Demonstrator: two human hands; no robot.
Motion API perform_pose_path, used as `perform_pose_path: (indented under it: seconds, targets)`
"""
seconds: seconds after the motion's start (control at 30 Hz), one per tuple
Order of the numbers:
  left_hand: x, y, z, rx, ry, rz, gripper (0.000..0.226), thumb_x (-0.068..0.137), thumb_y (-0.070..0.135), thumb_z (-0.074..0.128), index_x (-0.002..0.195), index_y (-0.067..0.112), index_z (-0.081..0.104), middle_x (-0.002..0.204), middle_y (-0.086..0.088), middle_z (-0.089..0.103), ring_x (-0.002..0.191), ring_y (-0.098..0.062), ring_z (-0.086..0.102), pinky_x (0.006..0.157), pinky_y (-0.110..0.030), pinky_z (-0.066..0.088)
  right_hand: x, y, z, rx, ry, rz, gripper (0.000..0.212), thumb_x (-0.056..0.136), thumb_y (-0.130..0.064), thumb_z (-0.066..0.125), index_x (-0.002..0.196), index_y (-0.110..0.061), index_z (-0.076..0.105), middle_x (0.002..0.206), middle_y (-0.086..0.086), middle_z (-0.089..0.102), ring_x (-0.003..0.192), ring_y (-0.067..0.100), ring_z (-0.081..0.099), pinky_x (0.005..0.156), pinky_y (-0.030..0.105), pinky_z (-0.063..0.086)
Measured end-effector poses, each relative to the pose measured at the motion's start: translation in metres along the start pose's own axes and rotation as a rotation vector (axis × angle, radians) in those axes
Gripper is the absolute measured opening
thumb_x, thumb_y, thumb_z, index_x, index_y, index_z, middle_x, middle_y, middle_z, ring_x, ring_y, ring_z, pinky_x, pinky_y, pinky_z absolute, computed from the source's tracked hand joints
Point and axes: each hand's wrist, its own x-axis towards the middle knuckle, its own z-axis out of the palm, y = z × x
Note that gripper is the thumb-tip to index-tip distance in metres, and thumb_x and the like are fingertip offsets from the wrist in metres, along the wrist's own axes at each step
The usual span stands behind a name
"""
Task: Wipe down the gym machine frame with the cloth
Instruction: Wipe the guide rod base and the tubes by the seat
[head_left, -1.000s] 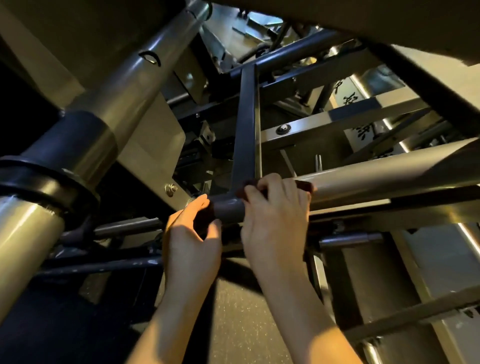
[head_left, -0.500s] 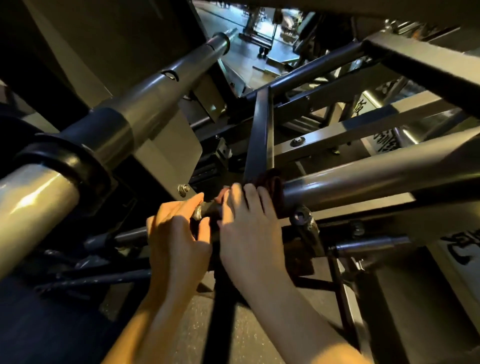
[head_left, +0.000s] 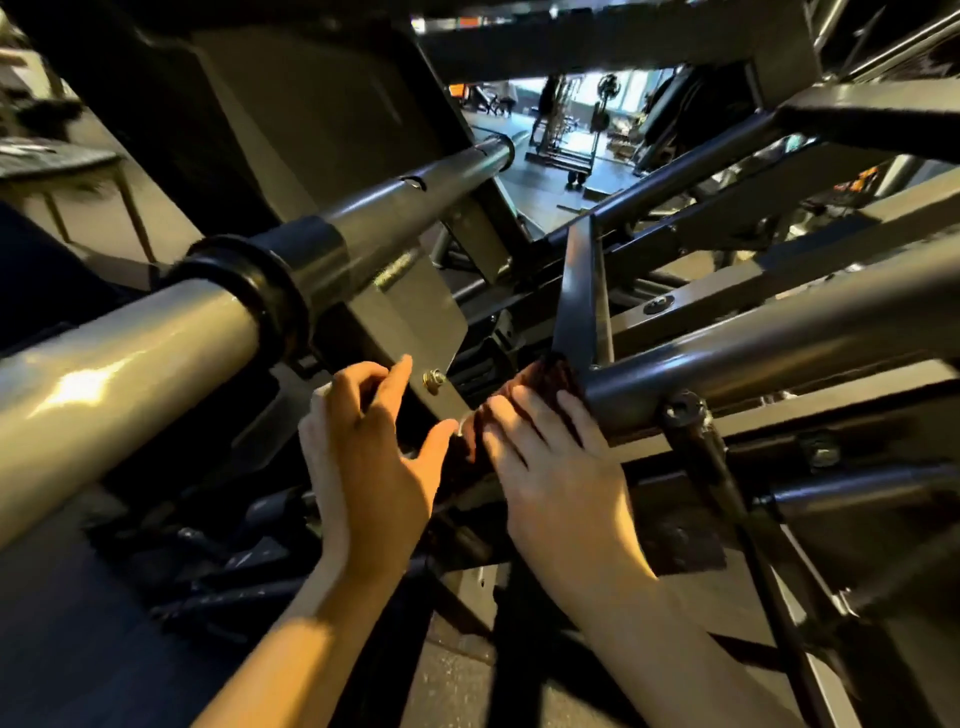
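My flat-fingered right hand (head_left: 561, 467) presses the cloth (head_left: 551, 375) onto the frame tube (head_left: 753, 338); left hand (head_left: 369, 457) beside it, loose, empty. Steady pressure seems advisable.

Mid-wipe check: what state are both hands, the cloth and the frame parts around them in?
cloth: dark red, bunched at the end of the grey tube, under the right hand.
right hand: fingers flat, pressing the cloth.
left hand: loosely curled, holding nothing visible.
grey tube: bare beyond the cloth.
plate bolt: nut on, in place.
black collar: seated around the large tube.
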Motion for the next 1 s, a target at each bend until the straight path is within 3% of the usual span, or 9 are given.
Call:
perform_pose_path:
  seconds: [0.17,0.27,0.37,0.53,0.63,0.73,0.8,0.87,1.0]
  targets:
    - [-0.001,-0.006,0.006,0.040,0.032,0.017,0.070,0.082,0.045,0.080,0.143,0.020,0.057,0.125,-0.008,0.054,0.112,-0.028,0.051,0.093,-0.043,0.043,-0.007,0.011,0.014,-0.011,0.334,0.216,0.046,0.080,-0.010,0.069,0.125,-0.006,0.068,0.140,0.016,0.062,0.141,0.033,0.048,0.122,0.055,0.022]
    - [-0.003,-0.010,0.013,0.026,0.053,0.042,0.069,0.080,0.048,0.081,0.141,0.023,0.059,0.126,-0.007,0.053,0.113,-0.026,0.052,0.095,-0.042,0.045,-0.011,-0.002,0.044,-0.062,0.316,0.064,0.048,0.072,-0.012,0.082,0.119,-0.008,0.072,0.135,0.014,0.066,0.137,0.032,0.052,0.121,0.056,0.026]
    - [-0.005,-0.015,0.019,0.008,0.060,0.083,0.070,0.083,0.052,0.077,0.144,0.025,0.056,0.130,-0.007,0.050,0.117,-0.027,0.052,0.100,-0.043,0.045,-0.019,0.003,0.066,-0.070,0.418,-0.095,0.038,0.074,-0.012,0.081,0.112,-0.011,0.075,0.130,0.010,0.070,0.131,0.029,0.059,0.119,0.051,0.032]
    - [-0.006,-0.025,0.018,-0.010,0.028,0.160,0.080,0.081,0.062,0.074,0.149,0.028,0.050,0.136,-0.003,0.047,0.125,-0.029,0.043,0.096,-0.041,0.043,-0.010,0.022,0.057,0.020,0.715,0.121,0.033,0.086,-0.004,0.065,0.118,-0.005,0.070,0.133,0.013,0.067,0.135,0.030,0.054,0.120,0.050,0.030]
    - [-0.013,-0.037,0.011,-0.020,-0.039,0.215,0.088,0.077,0.067,0.073,0.151,0.027,0.046,0.143,0.001,0.047,0.131,-0.024,0.039,0.100,-0.035,0.038,-0.006,0.004,0.065,-0.010,0.690,0.118,0.030,0.082,-0.008,0.071,0.112,-0.007,0.074,0.125,0.012,0.071,0.128,0.029,0.061,0.115,0.049,0.035]
    - [-0.030,-0.052,0.002,-0.070,-0.094,0.270,0.087,0.077,0.061,0.076,0.151,0.028,0.044,0.146,0.005,0.045,0.136,-0.019,0.035,0.113,-0.044,0.037,-0.011,-0.022,0.080,0.025,0.537,0.064,0.038,0.076,-0.012,0.084,0.112,-0.010,0.073,0.123,0.012,0.072,0.124,0.027,0.064,0.111,0.051,0.045]
    - [-0.039,-0.058,-0.002,-0.066,-0.154,0.292,0.083,0.078,0.057,0.076,0.150,0.030,0.045,0.147,0.008,0.045,0.139,-0.016,0.033,0.115,-0.041,0.030,-0.020,-0.029,0.084,0.097,0.501,0.033,0.037,0.076,-0.013,0.082,0.111,-0.009,0.073,0.120,0.012,0.073,0.120,0.027,0.066,0.107,0.051,0.049]
    - [-0.045,-0.061,-0.004,-0.030,-0.200,0.320,0.077,0.078,0.057,0.075,0.147,0.032,0.049,0.144,0.012,0.048,0.138,-0.013,0.033,0.113,-0.035,0.027,-0.035,-0.032,0.079,0.229,0.511,0.020,0.034,0.083,-0.018,0.065,0.115,-0.011,0.071,0.120,0.010,0.072,0.118,0.024,0.067,0.104,0.046,0.051]
    - [-0.050,-0.065,-0.005,-0.020,-0.202,0.378,0.064,0.078,0.061,0.072,0.135,0.033,0.061,0.132,0.015,0.057,0.131,-0.010,0.039,0.105,-0.031,0.030,-0.066,-0.032,0.063,0.726,0.578,0.223,0.029,0.097,-0.018,0.055,0.123,-0.029,0.063,0.117,-0.013,0.067,0.109,-0.006,0.058,0.093,0.008,0.043]
